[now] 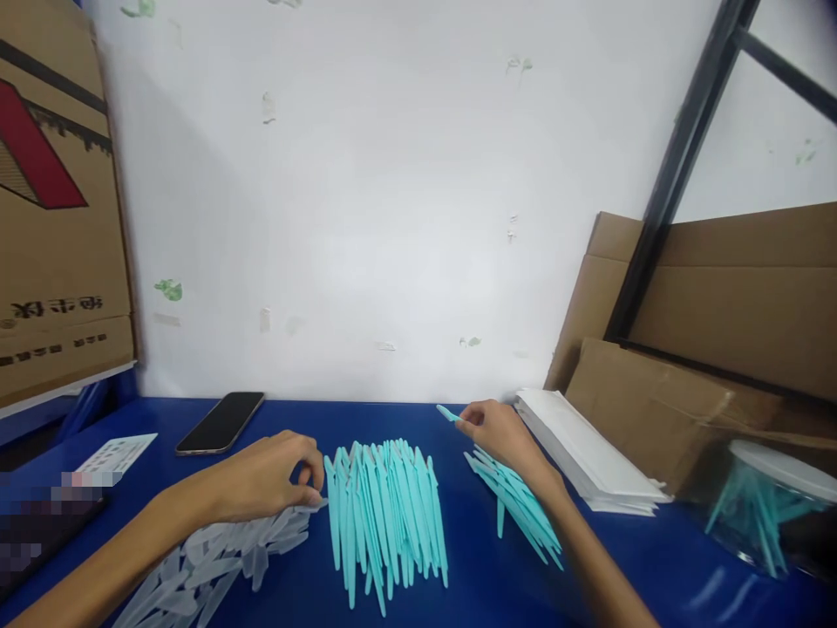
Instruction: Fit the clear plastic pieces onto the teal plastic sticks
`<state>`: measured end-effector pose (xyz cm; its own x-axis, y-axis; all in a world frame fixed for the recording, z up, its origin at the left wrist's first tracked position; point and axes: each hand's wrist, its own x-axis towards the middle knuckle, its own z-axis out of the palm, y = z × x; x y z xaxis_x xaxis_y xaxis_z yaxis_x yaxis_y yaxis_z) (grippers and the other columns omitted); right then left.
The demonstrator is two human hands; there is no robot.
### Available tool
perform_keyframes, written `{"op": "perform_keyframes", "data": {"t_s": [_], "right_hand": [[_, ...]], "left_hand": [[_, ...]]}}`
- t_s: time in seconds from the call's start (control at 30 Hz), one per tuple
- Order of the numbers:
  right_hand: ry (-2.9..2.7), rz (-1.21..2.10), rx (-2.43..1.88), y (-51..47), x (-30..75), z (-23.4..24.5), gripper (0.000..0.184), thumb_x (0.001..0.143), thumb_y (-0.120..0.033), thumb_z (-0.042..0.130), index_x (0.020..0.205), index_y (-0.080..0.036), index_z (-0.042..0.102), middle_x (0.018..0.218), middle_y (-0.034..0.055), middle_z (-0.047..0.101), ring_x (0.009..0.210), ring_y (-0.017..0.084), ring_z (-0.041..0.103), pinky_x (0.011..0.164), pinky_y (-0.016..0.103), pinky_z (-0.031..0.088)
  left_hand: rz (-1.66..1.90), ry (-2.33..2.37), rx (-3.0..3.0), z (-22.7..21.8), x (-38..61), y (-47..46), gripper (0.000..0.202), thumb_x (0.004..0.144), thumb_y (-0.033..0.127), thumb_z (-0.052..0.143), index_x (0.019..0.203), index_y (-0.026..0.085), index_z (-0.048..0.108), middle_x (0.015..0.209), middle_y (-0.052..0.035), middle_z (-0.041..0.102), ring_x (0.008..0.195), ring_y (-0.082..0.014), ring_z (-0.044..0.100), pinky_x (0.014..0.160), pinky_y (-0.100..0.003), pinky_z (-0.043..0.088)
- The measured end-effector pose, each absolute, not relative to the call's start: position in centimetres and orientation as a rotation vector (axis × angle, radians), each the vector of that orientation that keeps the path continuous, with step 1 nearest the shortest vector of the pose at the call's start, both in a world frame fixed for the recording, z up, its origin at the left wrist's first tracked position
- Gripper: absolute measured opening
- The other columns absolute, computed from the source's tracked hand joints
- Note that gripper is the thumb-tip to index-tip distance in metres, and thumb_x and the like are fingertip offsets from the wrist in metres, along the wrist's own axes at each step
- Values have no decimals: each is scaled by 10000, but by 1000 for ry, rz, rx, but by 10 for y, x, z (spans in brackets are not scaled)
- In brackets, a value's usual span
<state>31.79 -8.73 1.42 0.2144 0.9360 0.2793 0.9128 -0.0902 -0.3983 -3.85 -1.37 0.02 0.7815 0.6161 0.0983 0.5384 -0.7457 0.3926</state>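
My right hand (pixel 502 439) pinches one teal eyebrow razor (pixel 448 413), its tip pointing left, above a smaller fanned pile of teal razors (pixel 520 506). At left, my left hand (pixel 271 478) has its fingers curled, with thumb and forefinger closed at the end of a translucent cap (pixel 319 503). Beneath that hand and forearm lies a loose heap of translucent caps (pixel 215 558), partly hidden by the arm. Between my hands, a large pile of teal razors (pixel 385 515) lies side by side, handles toward me.
On the blue table (pixel 294 593), a phone (pixel 222 423) and a printed card (pixel 121 455) lie at left. White paper sleeves (pixel 588 453) are stacked at right, near a clear tub (pixel 762 510) with teal razors inside. Cardboard boxes (pixel 58 218) flank the left; flattened cardboard (pixel 667 419) leans at right.
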Motion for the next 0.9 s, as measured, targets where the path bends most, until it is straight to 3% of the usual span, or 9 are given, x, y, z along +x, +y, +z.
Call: {"op": "perform_keyframes", "data": {"t_s": [0.2, 0.4, 0.63, 0.7, 0.8, 0.9], "right_hand": [[-1746, 50, -2219, -87, 315, 1, 184, 826, -317, 606, 828, -238, 772, 811, 75, 759, 765, 241, 706, 569, 273, 403], [-1786, -12, -2336, -89, 298, -8, 132, 784, -189, 633, 792, -208, 763, 843, 117, 758, 807, 271, 713, 620, 295, 450], [-1769, -175, -2403, -94, 295, -2, 238, 833, -176, 596, 1043, -156, 708, 1033, 200, 719, 970, 325, 687, 739, 367, 477], [-1821, -143, -2373, -97, 290, 2, 201, 877, -246, 568, 998, -184, 716, 988, 165, 736, 927, 305, 698, 713, 354, 478], [-1953, -8, -2321, -103, 278, 6, 235, 887, -352, 558, 788, -220, 724, 802, 99, 754, 781, 267, 714, 644, 328, 476], [-2081, 138, -2293, -110, 267, 7, 349, 872, -319, 543, 556, -209, 639, 632, 69, 724, 621, 220, 694, 603, 307, 474]], "left_hand": [[195, 997, 2547, -2, -34, -15, 253, 799, 514, 641, 886, 287, 711, 809, -15, 643, 810, -222, 601, 609, -252, 397], [145, 979, 2557, -2, -31, -18, 254, 834, 450, 569, 766, 234, 683, 770, -22, 643, 702, -194, 591, 565, -253, 378], [308, 1003, 2610, -7, -25, -17, 304, 901, 429, 470, 729, 215, 601, 703, -12, 615, 604, -163, 532, 522, -253, 331], [392, 1040, 2656, -4, -23, -19, 307, 925, 410, 427, 737, 214, 569, 690, -10, 608, 586, -160, 524, 526, -258, 321], [491, 1075, 2744, 1, -21, -21, 264, 945, 388, 398, 831, 216, 562, 745, -22, 627, 600, -167, 538, 547, -267, 317], [492, 1056, 2816, 1, -20, -20, 251, 968, 376, 372, 935, 212, 558, 803, -34, 641, 614, -172, 547, 565, -275, 316]]}}
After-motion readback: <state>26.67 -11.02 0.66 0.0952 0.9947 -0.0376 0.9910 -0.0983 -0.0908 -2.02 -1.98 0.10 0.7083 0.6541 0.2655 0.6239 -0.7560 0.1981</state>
